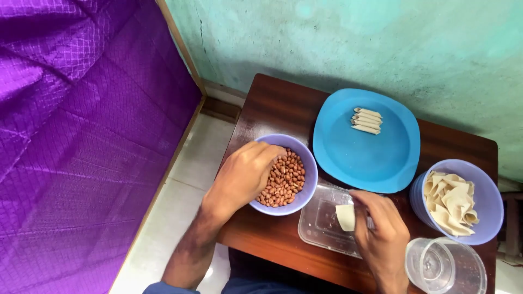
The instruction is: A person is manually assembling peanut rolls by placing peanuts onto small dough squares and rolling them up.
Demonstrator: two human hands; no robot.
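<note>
left hand (242, 177): fingers curled into peanut bowl (283, 174), pinching nuts; how many, can't tell
right hand (381, 228): holds wrapper (345, 217) over clear tray (327, 220)
step: take a small pinch, keep wrapper open and level
done rolls (366, 120): on blue plate (366, 141)
spare wrappers (450, 202): right bowl, tabletop (278, 103)

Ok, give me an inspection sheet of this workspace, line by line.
Surface: dark wooden table, glossy.
Job's things: peanut bowl; pale wrapper piece; bowl of wrappers; four rolls on blue plate.
Clutter: clear tray; clear round container.
Grips: left hand reaching into peanuts; right hand holding wrapper piece.
Cables: nothing seen.
Surroundings: purple quilted cloth, teal wall, tiled floor.
</note>
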